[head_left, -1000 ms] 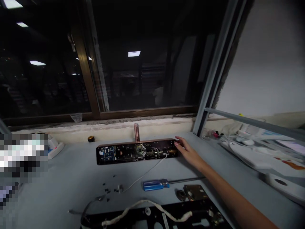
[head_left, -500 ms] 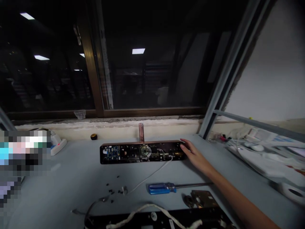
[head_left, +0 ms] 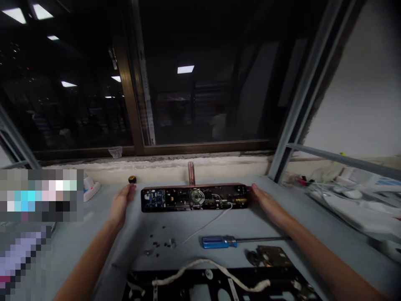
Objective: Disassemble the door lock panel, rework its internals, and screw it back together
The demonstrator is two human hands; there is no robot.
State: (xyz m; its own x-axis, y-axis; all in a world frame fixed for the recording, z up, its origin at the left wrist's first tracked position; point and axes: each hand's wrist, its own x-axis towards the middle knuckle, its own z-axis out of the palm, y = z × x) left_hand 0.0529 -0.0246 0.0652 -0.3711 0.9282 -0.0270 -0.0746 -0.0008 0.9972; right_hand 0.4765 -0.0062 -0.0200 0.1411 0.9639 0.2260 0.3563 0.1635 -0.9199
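A long door lock panel [head_left: 180, 200] lies open side up on the table, showing a blue circuit board [head_left: 153, 199], wires and a round hub. From its far side a copper-coloured lever handle [head_left: 191, 173] sticks out. My right hand [head_left: 263, 200] grips the panel's right end, its fingers partly hidden behind the edge. A small gap separates my left hand [head_left: 122, 202] from the left end; it holds nothing, and its fingers are slightly bent and blurred. A white cable [head_left: 208, 221] runs from the panel toward several small dark screws [head_left: 156, 244].
A blue-handled screwdriver [head_left: 219, 241] lies in front of the panel. Nearer stand a metal lock part [head_left: 273, 256] and a large black plate [head_left: 178, 276] with a taped cable. A black-gold knob [head_left: 132, 179] sits at the back left; clutter [head_left: 347, 196] lies right.
My left hand has come into view beside the panel's left end. My right hand has shifted outward around the right end. The whole view has swung slightly left.
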